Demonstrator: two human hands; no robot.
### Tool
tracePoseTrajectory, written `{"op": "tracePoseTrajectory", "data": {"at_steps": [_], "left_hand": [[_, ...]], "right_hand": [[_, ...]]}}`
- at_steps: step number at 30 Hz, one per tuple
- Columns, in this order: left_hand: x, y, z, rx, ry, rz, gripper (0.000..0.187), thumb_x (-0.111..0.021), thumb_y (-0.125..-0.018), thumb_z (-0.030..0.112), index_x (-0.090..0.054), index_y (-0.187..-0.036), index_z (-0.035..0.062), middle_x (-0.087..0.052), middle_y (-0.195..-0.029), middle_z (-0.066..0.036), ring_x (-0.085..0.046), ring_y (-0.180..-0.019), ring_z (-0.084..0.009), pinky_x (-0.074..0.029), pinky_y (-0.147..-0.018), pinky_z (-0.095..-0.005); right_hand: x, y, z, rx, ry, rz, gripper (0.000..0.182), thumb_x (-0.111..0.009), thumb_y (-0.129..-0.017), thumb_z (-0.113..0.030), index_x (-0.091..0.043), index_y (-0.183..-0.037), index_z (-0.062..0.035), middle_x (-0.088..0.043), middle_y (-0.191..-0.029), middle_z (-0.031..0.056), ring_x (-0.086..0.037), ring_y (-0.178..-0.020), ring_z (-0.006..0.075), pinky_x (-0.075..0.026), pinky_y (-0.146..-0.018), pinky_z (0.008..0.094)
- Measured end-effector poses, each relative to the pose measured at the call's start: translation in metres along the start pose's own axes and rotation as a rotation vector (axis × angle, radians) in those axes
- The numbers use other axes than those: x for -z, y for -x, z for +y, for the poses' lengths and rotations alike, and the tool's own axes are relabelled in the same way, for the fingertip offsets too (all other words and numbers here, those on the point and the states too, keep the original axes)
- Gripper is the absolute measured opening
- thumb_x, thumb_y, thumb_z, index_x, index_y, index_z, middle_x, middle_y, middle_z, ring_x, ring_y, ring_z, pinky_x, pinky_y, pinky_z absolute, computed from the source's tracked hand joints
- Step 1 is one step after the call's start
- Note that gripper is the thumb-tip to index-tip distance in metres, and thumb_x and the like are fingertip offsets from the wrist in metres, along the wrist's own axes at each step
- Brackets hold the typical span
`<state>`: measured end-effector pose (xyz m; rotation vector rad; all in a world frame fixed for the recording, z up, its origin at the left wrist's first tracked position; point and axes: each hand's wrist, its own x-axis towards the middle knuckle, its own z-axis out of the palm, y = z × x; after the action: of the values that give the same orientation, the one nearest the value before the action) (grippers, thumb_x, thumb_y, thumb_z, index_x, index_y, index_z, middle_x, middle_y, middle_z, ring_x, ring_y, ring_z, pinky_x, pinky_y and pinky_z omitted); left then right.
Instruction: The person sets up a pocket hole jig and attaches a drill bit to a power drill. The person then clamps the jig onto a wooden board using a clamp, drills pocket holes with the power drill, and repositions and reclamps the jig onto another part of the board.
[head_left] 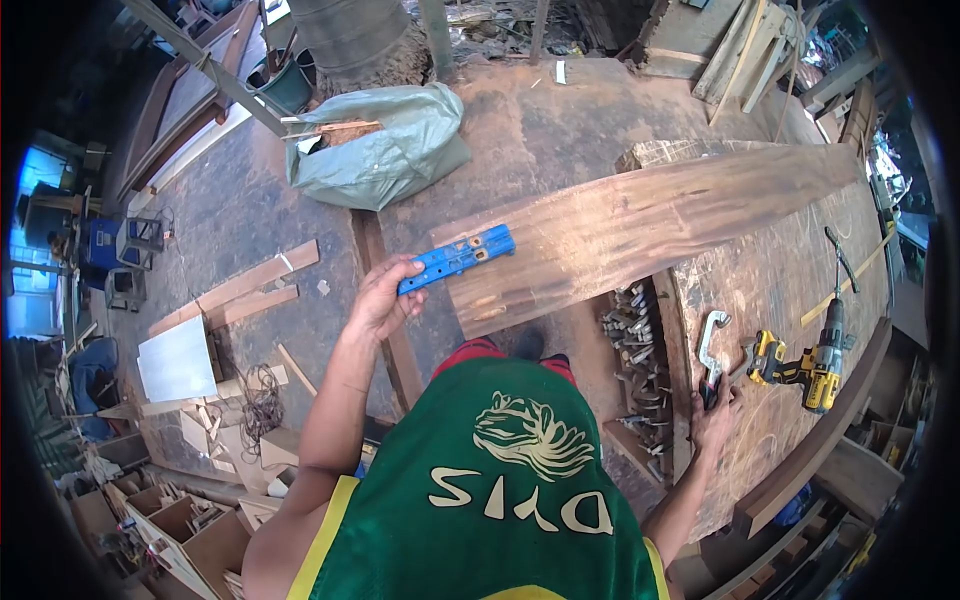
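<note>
My left hand (385, 297) is closed around one end of a blue pocket-hole jig (460, 258), its other end reaching over the near end of a long wooden board (650, 215). Oblong marks show near that board's end. On the workbench (750, 280) at the right, my right hand (716, 412) has its fingers wrapped round the dark handle of a locking clamp (711, 340). The clamp's silver curved jaw points away from me. Right of it lies a yellow and black cordless drill (823, 362) with a long bit.
Several metal clamps (637, 345) hang along the bench's left side. A pale green sack (385, 145) stands on the floor ahead. Wood strips (245, 285), a white panel (177, 362) and a tangled cord (262, 410) lie at the left. A thick plank (815, 430) runs along the bench's right edge.
</note>
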<state>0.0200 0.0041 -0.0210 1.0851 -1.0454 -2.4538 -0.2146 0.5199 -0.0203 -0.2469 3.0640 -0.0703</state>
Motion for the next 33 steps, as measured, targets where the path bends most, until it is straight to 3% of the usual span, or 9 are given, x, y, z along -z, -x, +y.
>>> {"op": "tracePoseTrajectory", "data": {"at_steps": [5,10,21,25,28,30,32,33], "left_hand": [[0.000,-0.005,-0.006,0.012,0.118,-0.001,0.030,-0.062,-0.091,0.013,-0.052,-0.115,-0.0007,-0.057,-0.078,-0.007,-0.055,-0.055,-0.0157,-0.046,-0.046,-0.0314],[0.007,-0.010,-0.009,0.084,0.215,-0.052,0.034,-0.062,-0.091,0.015,-0.051,-0.119,-0.0022,-0.055,-0.077,-0.007,-0.052,-0.056,-0.0150,-0.045,-0.046,-0.0318],[0.002,-0.014,-0.021,-0.010,0.090,0.087,0.024,-0.067,-0.091,0.018,-0.055,-0.103,0.0018,-0.053,-0.070,-0.002,-0.049,-0.048,-0.0107,-0.046,-0.042,-0.0303],[0.008,-0.015,-0.025,-0.024,0.094,0.066,0.023,-0.066,-0.093,0.020,-0.056,-0.103,0.0025,-0.055,-0.070,-0.002,-0.050,-0.050,-0.0106,-0.047,-0.043,-0.0302],[0.008,-0.008,-0.022,0.119,0.268,-0.056,0.023,-0.063,-0.095,0.022,-0.057,-0.104,0.0018,-0.059,-0.074,-0.004,-0.054,-0.054,-0.0106,-0.052,-0.048,-0.0307],[-0.002,0.008,-0.020,0.198,0.324,-0.062,0.029,-0.056,-0.098,0.028,-0.059,-0.104,0.0002,-0.064,-0.079,-0.007,-0.054,-0.056,-0.0129,-0.054,-0.049,-0.0338],[-0.013,0.018,-0.022,0.196,0.269,-0.062,0.031,-0.055,-0.099,0.029,-0.059,-0.107,-0.0008,-0.064,-0.080,-0.007,-0.056,-0.057,-0.0131,-0.056,-0.051,-0.0345],[-0.017,0.020,-0.023,0.197,0.209,-0.068,0.034,-0.053,-0.099,0.030,-0.059,-0.109,-0.0018,-0.065,-0.080,-0.008,-0.057,-0.058,-0.0132,-0.058,-0.052,-0.0352]], "right_hand": [[-0.007,0.001,0.001,-0.034,0.083,0.016,0.073,-0.074,-0.081,-0.037,-0.048,-0.144,-0.0114,-0.045,-0.134,0.0265,-0.045,-0.122,0.0450,-0.038,-0.102,0.0526],[-0.005,0.004,-0.004,-0.038,0.060,0.113,0.069,-0.073,-0.083,-0.035,-0.048,-0.143,-0.0117,-0.045,-0.136,0.0255,-0.044,-0.123,0.0446,-0.037,-0.103,0.0530],[0.003,0.009,-0.043,0.006,-0.027,0.256,0.063,-0.073,-0.084,-0.031,-0.052,-0.139,-0.0091,-0.047,-0.134,0.0230,-0.045,-0.123,0.0403,-0.037,-0.103,0.0511],[0.004,0.013,-0.065,0.078,-0.234,0.363,0.054,-0.071,-0.088,-0.027,-0.055,-0.136,-0.0069,-0.049,-0.132,0.0211,-0.047,-0.122,0.0384,-0.039,-0.103,0.0482],[0.010,0.015,-0.099,0.151,-0.373,0.428,0.049,-0.071,-0.089,-0.021,-0.057,-0.133,-0.0046,-0.051,-0.129,0.0193,-0.049,-0.121,0.0346,-0.041,-0.102,0.0453],[0.022,0.014,-0.136,0.266,-0.624,0.279,0.049,-0.072,-0.088,-0.017,-0.056,-0.133,-0.0039,-0.052,-0.130,0.0192,-0.050,-0.120,0.0319,-0.042,-0.103,0.0436],[0.031,0.019,-0.192,0.310,-0.996,0.077,0.054,-0.075,-0.085,-0.023,-0.056,-0.132,-0.0029,-0.055,-0.129,0.0192,-0.048,-0.123,0.0353,-0.041,-0.105,0.0438],[0.037,0.019,-0.217,0.510,-0.863,0.097,0.056,-0.077,-0.082,-0.022,-0.057,-0.131,-0.0043,-0.055,-0.129,0.0182,-0.048,-0.123,0.0347,-0.040,-0.105,0.0438]]}}
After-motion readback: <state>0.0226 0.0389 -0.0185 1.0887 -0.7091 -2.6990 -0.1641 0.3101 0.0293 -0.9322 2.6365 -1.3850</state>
